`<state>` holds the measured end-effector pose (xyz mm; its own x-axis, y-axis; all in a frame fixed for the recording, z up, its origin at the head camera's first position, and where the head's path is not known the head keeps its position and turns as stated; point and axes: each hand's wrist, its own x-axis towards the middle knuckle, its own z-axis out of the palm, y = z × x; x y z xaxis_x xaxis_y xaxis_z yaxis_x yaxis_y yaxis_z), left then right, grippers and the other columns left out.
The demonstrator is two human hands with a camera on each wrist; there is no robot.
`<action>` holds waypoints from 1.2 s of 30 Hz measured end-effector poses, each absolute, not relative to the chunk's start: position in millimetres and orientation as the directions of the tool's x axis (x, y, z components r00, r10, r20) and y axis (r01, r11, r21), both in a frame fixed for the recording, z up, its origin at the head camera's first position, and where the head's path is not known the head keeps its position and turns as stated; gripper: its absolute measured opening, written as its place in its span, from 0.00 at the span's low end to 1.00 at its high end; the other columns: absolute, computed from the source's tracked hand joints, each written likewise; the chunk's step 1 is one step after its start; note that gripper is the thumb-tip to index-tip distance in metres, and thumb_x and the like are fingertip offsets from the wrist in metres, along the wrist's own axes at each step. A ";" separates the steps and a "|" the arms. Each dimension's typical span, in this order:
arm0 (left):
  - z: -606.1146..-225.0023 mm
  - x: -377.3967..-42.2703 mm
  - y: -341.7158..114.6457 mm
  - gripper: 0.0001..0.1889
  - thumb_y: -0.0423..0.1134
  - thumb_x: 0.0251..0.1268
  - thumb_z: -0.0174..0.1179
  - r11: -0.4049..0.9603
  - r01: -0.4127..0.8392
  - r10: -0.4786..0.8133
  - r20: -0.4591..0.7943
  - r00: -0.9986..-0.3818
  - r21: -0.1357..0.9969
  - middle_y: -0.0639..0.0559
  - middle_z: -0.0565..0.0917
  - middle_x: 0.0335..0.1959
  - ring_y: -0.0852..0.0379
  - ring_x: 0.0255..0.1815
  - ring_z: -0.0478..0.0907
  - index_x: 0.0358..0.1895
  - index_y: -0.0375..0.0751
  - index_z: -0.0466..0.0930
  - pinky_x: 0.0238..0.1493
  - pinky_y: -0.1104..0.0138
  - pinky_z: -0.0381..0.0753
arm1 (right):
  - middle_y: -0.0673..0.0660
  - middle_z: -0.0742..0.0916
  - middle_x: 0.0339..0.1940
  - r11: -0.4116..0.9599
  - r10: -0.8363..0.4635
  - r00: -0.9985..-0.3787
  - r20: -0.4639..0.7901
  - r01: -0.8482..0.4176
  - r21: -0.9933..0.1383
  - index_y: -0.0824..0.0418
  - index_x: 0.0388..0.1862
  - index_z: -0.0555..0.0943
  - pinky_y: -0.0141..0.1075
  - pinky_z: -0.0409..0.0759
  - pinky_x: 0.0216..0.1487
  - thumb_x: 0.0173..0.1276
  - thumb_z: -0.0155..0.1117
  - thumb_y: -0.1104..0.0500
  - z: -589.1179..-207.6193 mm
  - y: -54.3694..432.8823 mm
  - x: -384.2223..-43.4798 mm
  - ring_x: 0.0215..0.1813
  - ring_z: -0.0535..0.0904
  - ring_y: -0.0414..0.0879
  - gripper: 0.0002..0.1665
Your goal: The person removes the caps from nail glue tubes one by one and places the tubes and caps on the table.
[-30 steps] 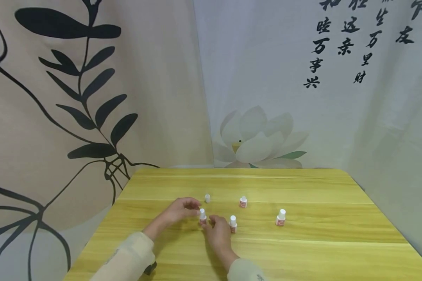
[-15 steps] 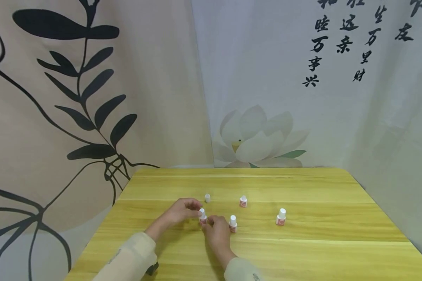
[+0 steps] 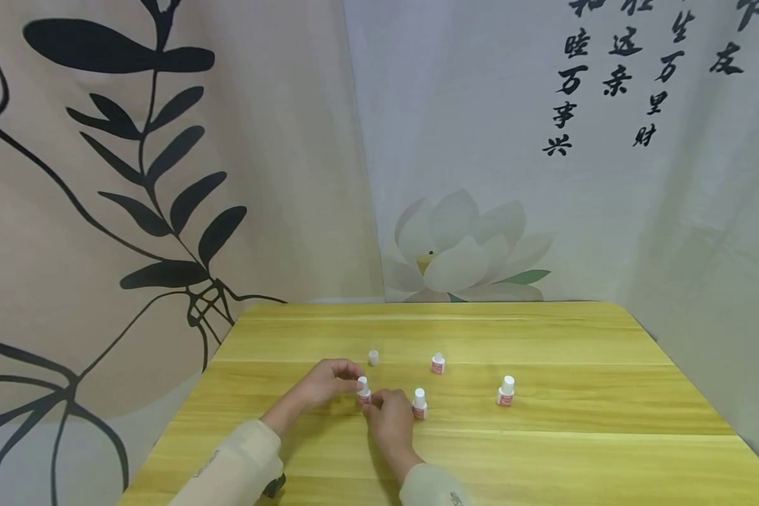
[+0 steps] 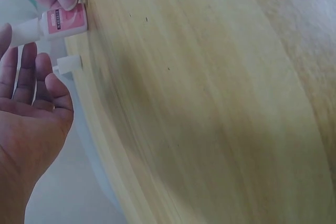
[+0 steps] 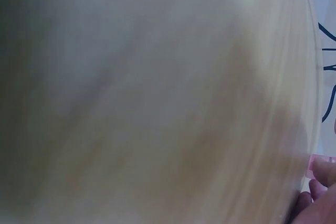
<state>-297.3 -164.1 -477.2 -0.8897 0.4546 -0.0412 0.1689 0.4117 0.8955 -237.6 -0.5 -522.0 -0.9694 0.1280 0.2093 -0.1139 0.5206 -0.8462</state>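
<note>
Hardly anything has moved: at lower centre, the left hand [image 3: 330, 378] pinches the white cap [image 4: 25, 32], the right hand [image 3: 391, 420] grips its bottle [image 4: 65, 20]

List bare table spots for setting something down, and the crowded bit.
Free: table between the rightmost bottle and the right edge; far strip behind the white cap. Crowded: between left hand and right hand, around the held bottle, with the white cap just behind and another bottle beside the right hand.

睦万事兴 [image 3: 569, 81], 远亲 [image 3: 620, 67], 生万里财 [image 3: 666, 72], 友 [image 3: 725, 59] on the curtain [image 3: 481, 140]
</note>
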 end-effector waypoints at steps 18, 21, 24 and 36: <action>-477.1 -294.4 -168.7 0.16 0.44 0.67 0.65 0.416 0.134 0.442 -0.071 -0.894 0.900 0.49 0.82 0.45 0.52 0.48 0.77 0.52 0.38 0.82 0.51 0.52 0.78 | 0.51 0.77 0.28 0.559 0.109 -0.976 0.190 -0.098 -0.823 0.58 0.26 0.86 0.43 0.71 0.39 0.59 0.74 0.58 -518.3 -4.3 -236.8 0.35 0.70 0.44 0.06; -478.3 -294.6 -169.6 0.19 0.44 0.66 0.66 0.428 0.130 0.436 -0.079 -0.896 0.894 0.50 0.83 0.46 0.52 0.49 0.77 0.55 0.36 0.81 0.52 0.52 0.78 | 0.51 0.77 0.28 0.566 0.101 -0.975 0.197 -0.107 -0.818 0.59 0.25 0.86 0.41 0.70 0.38 0.59 0.74 0.59 -517.5 -4.0 -235.8 0.35 0.70 0.44 0.06; -480.1 -294.9 -171.2 0.19 0.45 0.66 0.66 0.441 0.132 0.435 -0.082 -0.897 0.888 0.51 0.83 0.45 0.52 0.49 0.77 0.55 0.37 0.81 0.51 0.52 0.78 | 0.52 0.77 0.28 0.570 0.092 -0.974 0.207 -0.119 -0.813 0.60 0.26 0.86 0.41 0.71 0.38 0.59 0.74 0.61 -516.8 -3.8 -234.1 0.35 0.70 0.45 0.05; -477.9 -291.0 -172.3 0.17 0.42 0.66 0.66 0.438 0.158 0.442 -0.060 -0.895 0.885 0.51 0.83 0.43 0.52 0.47 0.76 0.54 0.38 0.82 0.51 0.50 0.77 | 0.54 0.78 0.28 0.595 0.072 -0.969 0.238 -0.150 -0.789 0.61 0.28 0.87 0.44 0.73 0.39 0.58 0.74 0.62 -519.1 -3.5 -234.9 0.36 0.71 0.46 0.03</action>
<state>-291.0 -172.3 -477.9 -0.8949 0.4423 -0.0596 0.1577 0.4382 0.8849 -234.9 -3.5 -519.1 -0.9687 0.0715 0.2377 -0.1497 0.5955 -0.7893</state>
